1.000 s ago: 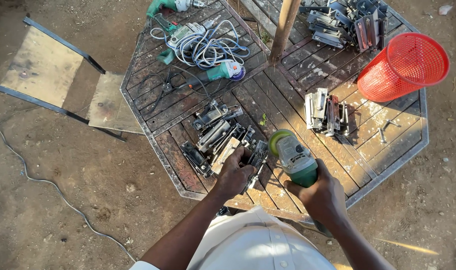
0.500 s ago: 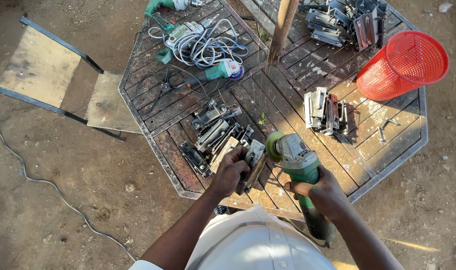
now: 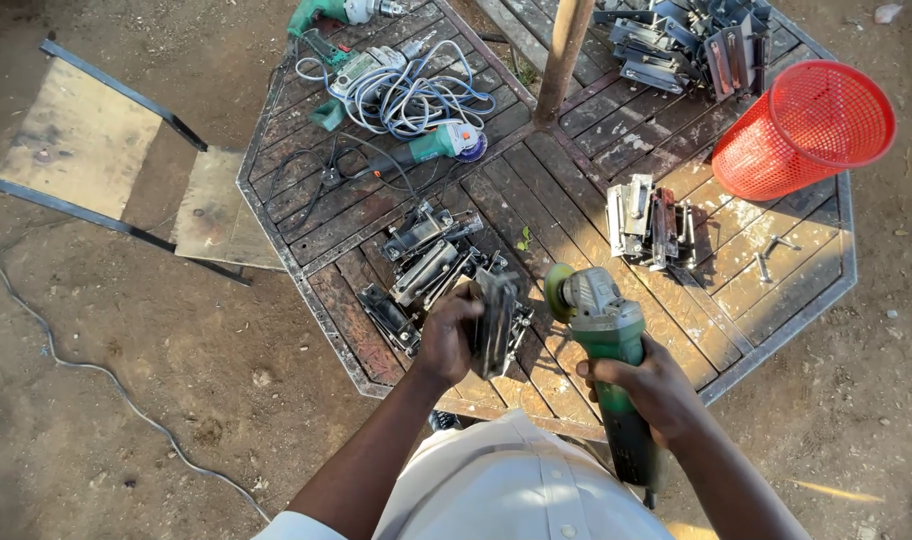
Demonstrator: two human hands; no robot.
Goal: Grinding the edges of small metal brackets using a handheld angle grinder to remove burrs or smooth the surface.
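- Since the earlier frame, the flat dark metal bracket (image 3: 496, 322) has been tipped up on edge by the left hand (image 3: 450, 334), and the green angle grinder with grey head (image 3: 604, 330) has been brought closer beside it.
- The bracket is clasped by the left hand's curled fingers, its lower edge on the octagonal weathered wooden-slat surface (image 3: 576, 180).
- The grinder's green body is wrapped tightly by the right hand (image 3: 648, 385), disc end pointing up-left, near the bracket.
- One heap of similar grey metal brackets (image 3: 426, 262) lies just beyond the left hand; another cluster (image 3: 651, 222) sits apart.
- One red mesh plastic basket (image 3: 806, 130) lies tipped over at the surface's edge.
- Two more green power tools are tangled in one coiled pale cable (image 3: 411, 95).
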